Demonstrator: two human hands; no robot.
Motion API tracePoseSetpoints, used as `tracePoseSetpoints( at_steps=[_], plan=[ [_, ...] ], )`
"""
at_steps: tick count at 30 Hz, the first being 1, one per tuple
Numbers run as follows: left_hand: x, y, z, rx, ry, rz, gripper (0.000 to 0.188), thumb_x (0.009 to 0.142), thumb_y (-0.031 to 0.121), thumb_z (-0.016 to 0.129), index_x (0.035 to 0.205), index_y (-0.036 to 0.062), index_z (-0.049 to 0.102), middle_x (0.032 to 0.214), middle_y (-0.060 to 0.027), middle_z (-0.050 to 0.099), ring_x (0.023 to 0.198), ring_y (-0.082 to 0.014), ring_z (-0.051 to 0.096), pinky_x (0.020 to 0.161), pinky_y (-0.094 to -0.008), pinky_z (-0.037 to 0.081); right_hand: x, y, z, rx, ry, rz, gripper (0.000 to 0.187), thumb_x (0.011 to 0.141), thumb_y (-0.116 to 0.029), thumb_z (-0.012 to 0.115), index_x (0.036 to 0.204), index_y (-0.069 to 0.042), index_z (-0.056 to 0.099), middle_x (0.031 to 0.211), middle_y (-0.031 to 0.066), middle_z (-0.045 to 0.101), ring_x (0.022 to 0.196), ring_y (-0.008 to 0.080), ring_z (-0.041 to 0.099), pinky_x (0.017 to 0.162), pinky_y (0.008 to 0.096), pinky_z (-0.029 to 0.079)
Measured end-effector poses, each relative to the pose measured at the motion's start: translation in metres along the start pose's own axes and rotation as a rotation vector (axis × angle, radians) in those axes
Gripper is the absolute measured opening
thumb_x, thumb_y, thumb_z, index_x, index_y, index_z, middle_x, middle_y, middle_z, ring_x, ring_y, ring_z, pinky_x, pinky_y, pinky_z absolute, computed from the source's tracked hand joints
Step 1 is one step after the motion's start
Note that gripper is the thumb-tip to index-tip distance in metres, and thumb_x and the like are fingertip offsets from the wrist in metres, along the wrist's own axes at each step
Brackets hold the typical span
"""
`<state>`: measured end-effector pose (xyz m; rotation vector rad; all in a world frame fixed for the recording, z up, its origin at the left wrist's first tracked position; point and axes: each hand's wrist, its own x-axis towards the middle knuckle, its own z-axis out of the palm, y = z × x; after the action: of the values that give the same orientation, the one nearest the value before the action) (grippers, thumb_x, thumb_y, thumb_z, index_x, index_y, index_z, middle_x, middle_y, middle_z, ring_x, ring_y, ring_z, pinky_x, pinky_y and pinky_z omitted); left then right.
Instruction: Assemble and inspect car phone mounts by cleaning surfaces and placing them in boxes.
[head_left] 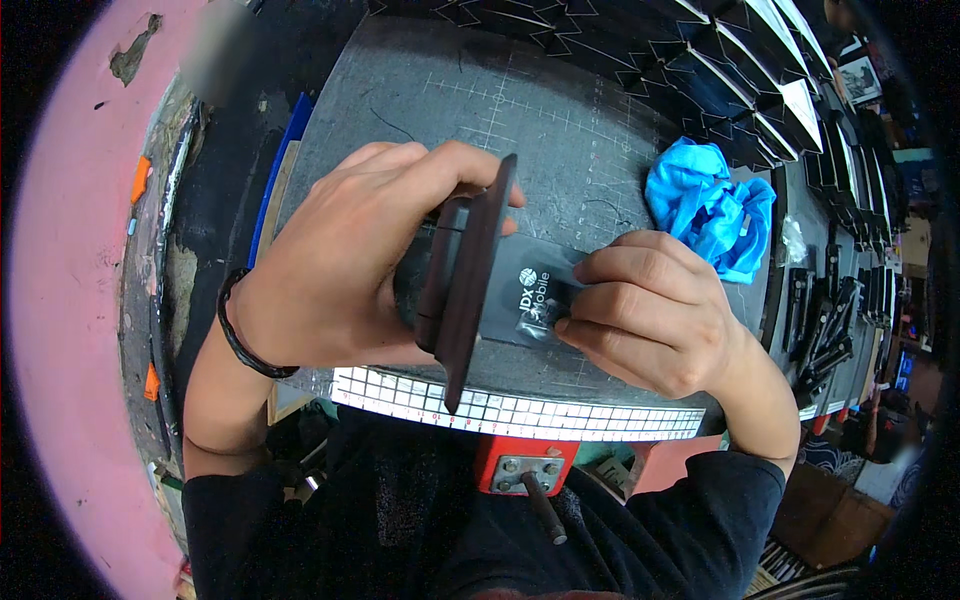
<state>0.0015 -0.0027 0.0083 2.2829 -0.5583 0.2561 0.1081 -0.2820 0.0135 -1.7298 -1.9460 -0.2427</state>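
Observation:
My left hand (330, 255) is closed round a dark brown block-like piece with a wide flat edge (478, 265), held on end above the cutting mat. From the right side of this piece sticks out a dark, glossy flat panel (503, 312) with a small white print. My right hand (655, 305) pinches the panel's outer end between thumb and fingers. A shiny clear patch shows near these fingertips; I cannot tell whether it is film or a reflection. The inner side of the brown piece is hidden by my left hand.
The dark gridded cutting mat (480, 110) lies under my hands, a white ruler strip (520, 413) along its near edge. A crumpled blue cloth (705, 205) rests at the right. Black folded pieces (690, 75) stand at the back right. A red metal part with a bolt (525, 463) is below.

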Motion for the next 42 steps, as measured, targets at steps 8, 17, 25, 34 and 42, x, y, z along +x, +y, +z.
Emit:
tracePoseSetpoints(
  at_steps=[8,17,25,34,42],
  plan=[
    [-0.001,-0.007,0.0,-0.08,-0.069,-0.047,0.087,0.068,0.029,0.103,0.139,0.0031,0.059,0.124,-0.0129,0.079,0.119,-0.0252,0.077,0.107,-0.0395,0.056,-0.003,0.006,0.0,0.041,0.025,-0.083,0.016,0.07,-0.011,0.079,0.078,-0.001,0.071,0.098,0.0107,0.068,0.103,0.0302,0.071,0.082,0.0412,0.06],
    [0.002,0.002,-0.003,-0.152,-0.126,-0.131,0.094,0.066,0.017,0.105,0.143,0.001,0.056,0.127,-0.0136,0.074,0.128,-0.0239,0.072,0.112,-0.0406,0.054,-0.003,0.004,-0.01,0.072,0.061,-0.18,0.016,0.072,-0.012,0.08,0.078,-0.003,0.068,0.097,0.0097,0.065,0.102,0.0308,0.071,0.078,0.0397,0.059],
    [-0.008,-0.006,0.003,-0.151,-0.094,-0.144,0.094,0.064,0.013,0.104,0.144,0.0039,0.056,0.13,-0.0137,0.073,0.128,-0.0254,0.071,0.114,-0.0424,0.052,0.006,0.017,-0.102,-0.139,0.165,0.47,0.011,0.087,-0.009,0.083,0.093,-0.003,0.076,0.097,0.0132,0.075,0.088,0.0305,0.074,0.081,0.0389,0.059],
    [-0.002,0.0,0.006,-0.18,-0.029,-0.095,0.088,0.065,0.02,0.102,0.142,0.0089,0.061,0.125,-0.0089,0.08,0.121,-0.0262,0.072,0.116,-0.044,0.045,-0.143,0.079,-0.175,-0.744,-0.43,1.323,0.017,0.084,-0.019,0.086,0.091,-0.004,0.083,0.098,0.0197,0.081,0.097,0.0378,0.079,0.09,0.0468,0.063],
    [-0.006,-0.002,0.001,-0.212,-0.097,-0.111,0.092,0.068,0.008,0.103,0.147,0.0018,0.057,0.134,-0.0145,0.072,0.131,-0.0253,0.069,0.117,-0.0428,0.053,-0.117,0.066,-0.167,-1.123,-0.504,1.436,0.049,0.076,-0.033,0.099,0.113,-0.008,0.078,0.113,0.0185,0.083,0.105,0.0363,0.081,0.092,0.0475,0.066]
  ],
)
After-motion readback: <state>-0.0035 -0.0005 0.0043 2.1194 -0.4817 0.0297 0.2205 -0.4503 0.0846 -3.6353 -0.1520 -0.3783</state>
